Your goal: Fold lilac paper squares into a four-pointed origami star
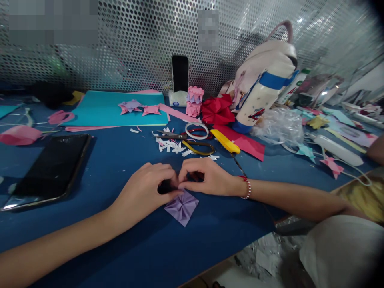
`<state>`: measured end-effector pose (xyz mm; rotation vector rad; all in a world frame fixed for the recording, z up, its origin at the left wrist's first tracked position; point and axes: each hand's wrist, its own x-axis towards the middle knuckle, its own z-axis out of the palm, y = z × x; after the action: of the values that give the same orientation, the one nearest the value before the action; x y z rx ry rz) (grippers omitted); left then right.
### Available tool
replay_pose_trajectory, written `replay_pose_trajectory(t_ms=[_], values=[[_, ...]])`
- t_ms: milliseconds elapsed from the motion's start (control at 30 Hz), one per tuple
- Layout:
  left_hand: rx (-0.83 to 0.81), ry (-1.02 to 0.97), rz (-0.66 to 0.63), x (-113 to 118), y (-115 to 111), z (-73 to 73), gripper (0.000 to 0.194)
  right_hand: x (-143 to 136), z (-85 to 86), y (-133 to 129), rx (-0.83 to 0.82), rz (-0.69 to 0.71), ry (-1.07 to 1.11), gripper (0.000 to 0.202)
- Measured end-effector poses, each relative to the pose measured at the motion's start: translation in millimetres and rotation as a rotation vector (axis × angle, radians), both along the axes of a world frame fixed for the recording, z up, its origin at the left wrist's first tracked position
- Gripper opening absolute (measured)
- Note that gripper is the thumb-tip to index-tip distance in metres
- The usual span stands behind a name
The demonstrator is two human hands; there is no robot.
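Note:
A purple square of folded paper (183, 208), creased outward from its middle, lies on the blue table near the front edge. My left hand (150, 182) pinches its far corner, thumb resting on the paper. At the same corner my right hand (207, 176) has thumb and forefinger pressed together; a beaded bracelet circles that wrist. The fingers cover the far corner of the paper. Just beyond my hands lie scissors (198, 147) with yellow and white handles, a yellow cutter (225, 141) and white paper scraps (172, 146).
A dark phone (51, 168) lies at left. Behind are blue paper sheets (99, 108), a pink paper stack (195, 102), a red folded paper piece (218, 110), an upright phone (180, 74), a bottle (264, 96) and a backpack (255, 56). A white power strip (339, 150) sits right.

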<state>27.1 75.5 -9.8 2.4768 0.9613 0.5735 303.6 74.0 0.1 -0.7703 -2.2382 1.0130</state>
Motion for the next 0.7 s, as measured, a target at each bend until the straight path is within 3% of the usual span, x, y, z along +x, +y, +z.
replay_pose_trajectory(t_ms=[167,300,500,700], values=[[0.128,-0.036,-0.035,-1.0,-2.1,1.1,0.028,-2.3,0.5,-1.2,-0.003,-0.022,0.010,0.020],[0.296,-0.072,-0.048,-14.2,-17.1,4.5,0.011,-3.0,-1.1,-1.9,-0.017,-0.049,0.006,0.021],[0.560,-0.018,-0.237,-26.8,-46.3,9.2,0.041,-2.4,-0.7,-3.5,-0.044,-0.047,0.007,0.021],[0.505,0.021,-0.196,-30.4,-58.6,-8.1,0.063,-3.6,-3.1,-6.2,-0.012,-0.067,-0.003,0.022]])
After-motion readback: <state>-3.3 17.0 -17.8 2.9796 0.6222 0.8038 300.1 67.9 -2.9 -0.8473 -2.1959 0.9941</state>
